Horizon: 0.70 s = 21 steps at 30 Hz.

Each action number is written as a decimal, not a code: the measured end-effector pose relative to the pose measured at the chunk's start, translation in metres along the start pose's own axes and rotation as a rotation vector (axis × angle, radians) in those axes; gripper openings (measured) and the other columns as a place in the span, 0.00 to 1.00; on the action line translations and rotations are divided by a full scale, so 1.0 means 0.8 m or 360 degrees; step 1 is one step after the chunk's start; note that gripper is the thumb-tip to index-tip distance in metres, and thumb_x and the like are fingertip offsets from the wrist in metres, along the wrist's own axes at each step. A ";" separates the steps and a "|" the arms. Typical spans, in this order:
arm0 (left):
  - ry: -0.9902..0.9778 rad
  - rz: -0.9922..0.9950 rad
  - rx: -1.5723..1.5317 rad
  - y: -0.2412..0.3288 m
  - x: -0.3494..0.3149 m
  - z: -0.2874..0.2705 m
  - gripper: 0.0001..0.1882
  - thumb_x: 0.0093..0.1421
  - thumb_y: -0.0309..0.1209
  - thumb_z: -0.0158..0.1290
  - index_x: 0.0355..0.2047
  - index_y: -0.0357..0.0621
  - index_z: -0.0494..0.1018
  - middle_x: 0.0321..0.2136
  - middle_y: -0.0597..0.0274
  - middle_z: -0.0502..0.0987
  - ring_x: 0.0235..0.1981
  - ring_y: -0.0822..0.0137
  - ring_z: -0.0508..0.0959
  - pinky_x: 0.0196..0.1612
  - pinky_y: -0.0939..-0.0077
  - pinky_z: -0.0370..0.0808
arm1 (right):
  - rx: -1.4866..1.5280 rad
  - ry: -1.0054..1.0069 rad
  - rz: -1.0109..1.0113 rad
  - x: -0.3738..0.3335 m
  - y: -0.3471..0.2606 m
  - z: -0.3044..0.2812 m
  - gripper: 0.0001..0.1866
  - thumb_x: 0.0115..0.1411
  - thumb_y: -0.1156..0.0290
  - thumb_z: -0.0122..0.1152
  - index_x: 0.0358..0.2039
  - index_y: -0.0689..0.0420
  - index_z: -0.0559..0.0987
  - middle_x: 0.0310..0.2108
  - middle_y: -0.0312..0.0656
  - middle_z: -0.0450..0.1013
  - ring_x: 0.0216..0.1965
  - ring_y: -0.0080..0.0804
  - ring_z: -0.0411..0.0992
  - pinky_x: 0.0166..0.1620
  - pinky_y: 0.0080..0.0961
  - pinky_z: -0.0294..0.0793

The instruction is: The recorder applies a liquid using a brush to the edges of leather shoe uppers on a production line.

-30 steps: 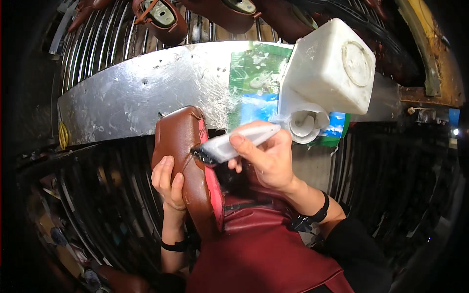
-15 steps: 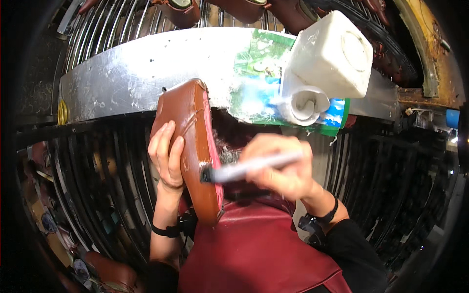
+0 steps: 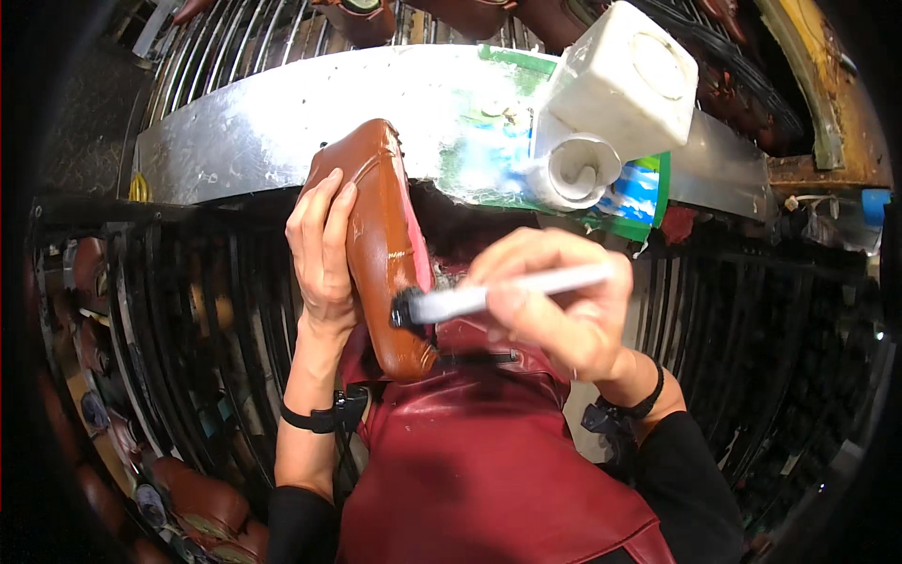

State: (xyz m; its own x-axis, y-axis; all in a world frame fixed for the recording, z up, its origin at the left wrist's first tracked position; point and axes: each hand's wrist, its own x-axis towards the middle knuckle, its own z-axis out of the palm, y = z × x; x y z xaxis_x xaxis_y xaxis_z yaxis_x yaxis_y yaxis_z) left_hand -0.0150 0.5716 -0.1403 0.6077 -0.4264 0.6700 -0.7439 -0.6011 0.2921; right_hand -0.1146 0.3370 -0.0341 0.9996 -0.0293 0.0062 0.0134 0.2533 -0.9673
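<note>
My left hand (image 3: 322,249) is wrapped round a glossy brown leather shoe upper (image 3: 374,221) from its left side, the fingers lying over the leather. The upper is held lengthwise over my lap, with its pink underside edge (image 3: 417,230) facing right. In my right hand (image 3: 568,305) is a brush (image 3: 456,303) with a pale handle, slightly smeared by motion. Its black bristles (image 3: 406,308) press against the leather next to the pink edge, towards the near end. My right fingers are closed round the handle.
A metal ledge (image 3: 235,141) runs across ahead of me. On it, a white square plastic bottle (image 3: 634,80) with a cut opening (image 3: 578,174) lies over a green and blue sheet (image 3: 493,141). More brown shoes (image 3: 197,493) sit on racks (image 3: 225,291) at left and beyond. A dark red apron (image 3: 489,461) covers my lap.
The shoe upper has shifted slightly away from me, along with a small shift of the whole view. The brush has slid along its edge towards the near end.
</note>
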 end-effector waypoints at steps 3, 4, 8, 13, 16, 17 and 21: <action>-0.0028 -0.0058 0.0015 0.000 0.017 -0.004 0.34 0.54 0.28 0.66 0.62 0.33 0.72 0.61 0.42 0.74 0.60 0.43 0.74 0.63 0.52 0.72 | -0.0281 -0.0244 -0.0576 0.006 -0.005 -0.001 0.07 0.54 0.83 0.72 0.33 0.71 0.83 0.29 0.52 0.82 0.30 0.38 0.83 0.36 0.27 0.82; -0.0061 -0.0094 -0.0019 0.001 0.024 -0.007 0.35 0.53 0.28 0.67 0.62 0.34 0.72 0.60 0.43 0.75 0.60 0.43 0.74 0.63 0.52 0.71 | -0.0358 -0.0324 -0.0597 0.010 -0.016 -0.003 0.09 0.51 0.83 0.72 0.33 0.72 0.82 0.30 0.53 0.82 0.31 0.40 0.83 0.36 0.28 0.83; -0.0140 -0.0201 -0.0040 -0.001 0.056 -0.012 0.39 0.48 0.24 0.68 0.63 0.35 0.71 0.58 0.46 0.76 0.59 0.44 0.74 0.63 0.54 0.71 | -0.0437 -0.0417 -0.0634 0.031 -0.045 -0.005 0.12 0.47 0.82 0.72 0.33 0.71 0.82 0.32 0.56 0.82 0.32 0.41 0.83 0.37 0.30 0.84; -0.0310 -0.0342 -0.0240 -0.004 0.119 -0.036 0.37 0.47 0.24 0.67 0.61 0.33 0.72 0.57 0.45 0.76 0.57 0.44 0.75 0.63 0.55 0.71 | -0.0532 -0.0428 -0.0853 0.086 -0.065 -0.012 0.12 0.47 0.75 0.69 0.33 0.64 0.81 0.33 0.54 0.82 0.33 0.43 0.83 0.38 0.35 0.83; -0.0392 -0.0381 -0.0328 -0.015 0.149 -0.043 0.35 0.45 0.23 0.68 0.57 0.34 0.75 0.56 0.46 0.77 0.57 0.45 0.75 0.63 0.56 0.71 | -0.0559 -0.0423 -0.1074 0.126 -0.071 -0.019 0.12 0.49 0.73 0.68 0.34 0.64 0.80 0.33 0.55 0.82 0.33 0.42 0.81 0.39 0.35 0.81; -0.0451 -0.0415 -0.0403 -0.021 0.155 -0.042 0.36 0.43 0.22 0.69 0.57 0.35 0.75 0.56 0.46 0.77 0.57 0.43 0.75 0.63 0.55 0.71 | -0.0532 -0.0408 -0.1125 0.139 -0.068 -0.023 0.12 0.49 0.74 0.67 0.35 0.65 0.80 0.35 0.56 0.82 0.35 0.43 0.81 0.41 0.37 0.81; -0.0566 -0.0533 -0.0795 -0.062 0.167 -0.041 0.44 0.40 0.14 0.72 0.61 0.37 0.71 0.53 0.51 0.79 0.57 0.54 0.79 0.61 0.59 0.75 | -0.0348 -0.0212 -0.0897 0.170 -0.016 -0.048 0.16 0.47 0.83 0.64 0.39 0.68 0.83 0.42 0.53 0.82 0.44 0.39 0.81 0.49 0.34 0.81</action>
State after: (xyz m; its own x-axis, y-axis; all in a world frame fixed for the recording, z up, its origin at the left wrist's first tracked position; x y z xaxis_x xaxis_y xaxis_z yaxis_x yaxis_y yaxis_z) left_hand 0.0940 0.5668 -0.0431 0.8175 -0.5190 0.2496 -0.4873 -0.3923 0.7802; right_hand 0.0203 0.2924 -0.0306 0.8351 0.0238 0.5495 0.5488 0.0296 -0.8354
